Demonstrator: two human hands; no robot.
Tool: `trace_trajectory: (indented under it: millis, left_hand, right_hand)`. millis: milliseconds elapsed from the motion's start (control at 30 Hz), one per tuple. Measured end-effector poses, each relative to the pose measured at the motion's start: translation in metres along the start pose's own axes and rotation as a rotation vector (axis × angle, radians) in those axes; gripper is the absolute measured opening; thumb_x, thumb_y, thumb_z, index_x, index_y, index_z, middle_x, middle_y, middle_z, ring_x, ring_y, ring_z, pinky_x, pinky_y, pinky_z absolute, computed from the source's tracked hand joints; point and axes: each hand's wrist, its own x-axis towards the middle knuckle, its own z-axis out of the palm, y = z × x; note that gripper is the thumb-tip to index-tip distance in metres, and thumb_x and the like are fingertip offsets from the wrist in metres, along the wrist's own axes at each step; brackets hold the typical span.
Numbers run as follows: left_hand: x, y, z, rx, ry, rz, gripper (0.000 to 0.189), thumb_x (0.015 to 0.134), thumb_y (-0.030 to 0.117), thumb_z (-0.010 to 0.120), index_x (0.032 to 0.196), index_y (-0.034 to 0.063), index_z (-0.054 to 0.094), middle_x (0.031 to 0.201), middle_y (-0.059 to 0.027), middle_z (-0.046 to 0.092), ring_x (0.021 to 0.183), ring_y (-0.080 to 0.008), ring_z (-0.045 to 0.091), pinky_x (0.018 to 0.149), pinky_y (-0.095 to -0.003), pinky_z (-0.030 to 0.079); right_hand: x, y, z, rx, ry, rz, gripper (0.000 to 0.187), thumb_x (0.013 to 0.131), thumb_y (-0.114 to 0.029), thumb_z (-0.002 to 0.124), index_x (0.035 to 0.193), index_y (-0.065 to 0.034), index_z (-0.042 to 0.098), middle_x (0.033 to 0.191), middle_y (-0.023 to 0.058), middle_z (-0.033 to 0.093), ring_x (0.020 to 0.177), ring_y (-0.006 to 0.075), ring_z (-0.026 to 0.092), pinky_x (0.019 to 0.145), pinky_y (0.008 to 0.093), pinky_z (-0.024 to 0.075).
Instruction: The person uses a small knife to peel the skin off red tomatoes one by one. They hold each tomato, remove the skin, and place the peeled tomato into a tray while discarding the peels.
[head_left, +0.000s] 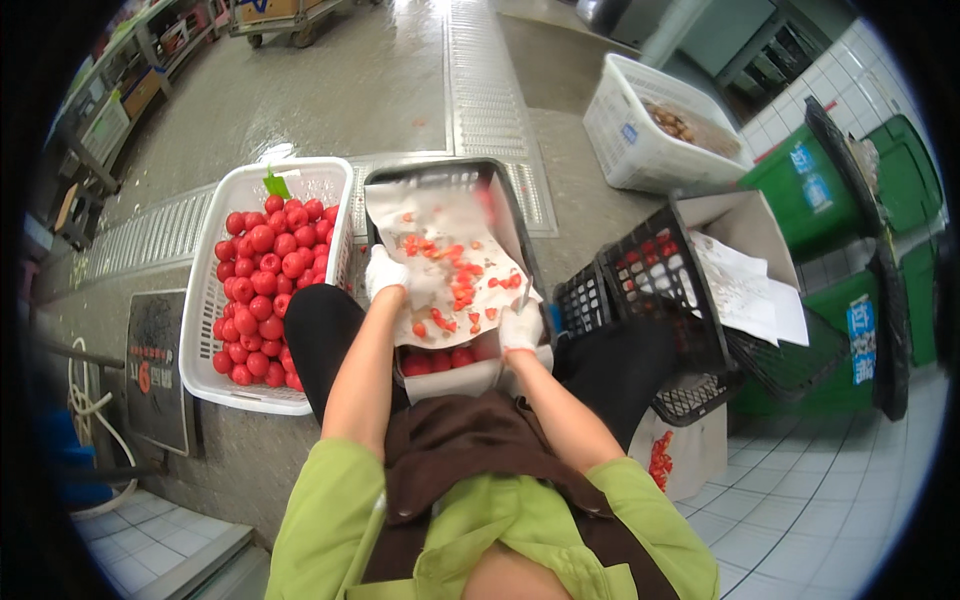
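My left hand (386, 271), in a white glove, grips the left edge of a stained sheet of pale paper or card (427, 285). On the right, my gloved right hand (520, 327) holds the sheet's lower right corner, with a thin grey blade-like tool (525, 294) at its fingers. Small red cut pieces (463, 283) are scattered over the sheet. It lies across a black plastic crate (439, 171), hiding most of the inside. Whole round red fruits (441, 360) show in that crate below the sheet's near edge.
Left of me stands a white basket (196, 345) of red fruits (262, 283). Black crates (660, 262) with paper sheets (739, 289) are at my right, beside green bins (806, 195). Farther off are a white crate (611, 142) of brown produce and a wheeled cart (289, 22).
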Motion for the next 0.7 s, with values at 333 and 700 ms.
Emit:
trace_trajectory:
  millis: [333,700]
  left_hand:
    - [-0.035,0.08,-0.111,-0.518,0.079,0.648,0.026,0.075,0.001,0.056,0.1,-0.003,0.056,0.091,-0.0148,0.063,0.084,-0.0223,0.06,0.077,-0.0325,0.048]
    - [-0.226,0.341,-0.11,-0.694,-0.474,1.011,0.033,0.081,0.006,0.056,0.113,-0.0028,0.051,0.087,-0.0099,0.06,0.063,-0.014,0.056,0.051,-0.027,0.046]
  right_hand:
    - [-0.015,-0.113,-0.132,0.369,0.085,-0.217,0.028,0.078,-0.02,0.066,0.095,-0.0006,0.056,0.081,0.0201,0.064,0.078,0.0376,0.064,0.073,0.043,0.0492]
    - [-0.022,-0.155,-0.442,0.628,0.566,-0.406,0.015,0.079,-0.001,0.062,0.087,-0.0089,0.052,0.065,-0.0041,0.047,0.05,0.0068,0.042,0.045,0.0238,0.0364]
